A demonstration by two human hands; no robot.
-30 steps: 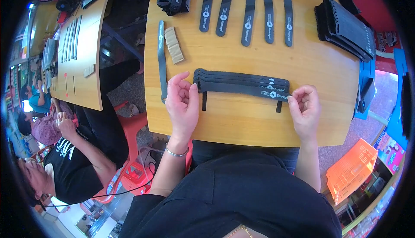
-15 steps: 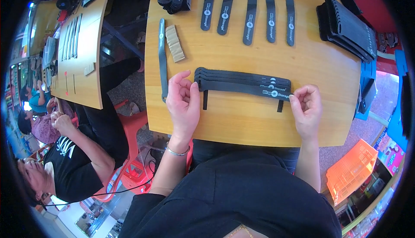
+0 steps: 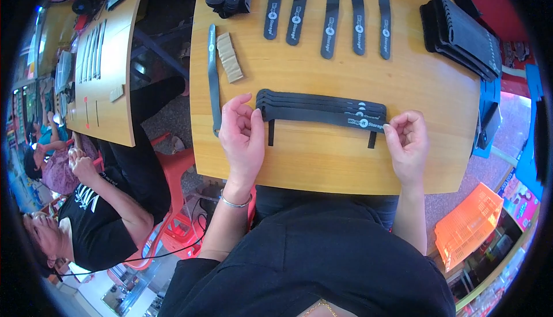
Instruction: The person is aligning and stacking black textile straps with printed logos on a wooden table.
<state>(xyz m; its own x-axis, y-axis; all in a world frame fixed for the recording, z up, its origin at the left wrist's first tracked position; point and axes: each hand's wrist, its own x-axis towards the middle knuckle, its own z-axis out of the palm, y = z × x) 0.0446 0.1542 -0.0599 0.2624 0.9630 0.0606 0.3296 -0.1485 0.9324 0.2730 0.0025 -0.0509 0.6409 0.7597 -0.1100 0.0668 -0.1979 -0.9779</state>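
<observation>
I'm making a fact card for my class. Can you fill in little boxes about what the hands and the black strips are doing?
left hand: touching left end of stacked black straps
right hand: pinching the stack's right end
stack: lies flat across wooden table
far edge: five single straps in a row
left side: tan block beside one long strap
right side: pile of black pieces
</observation>
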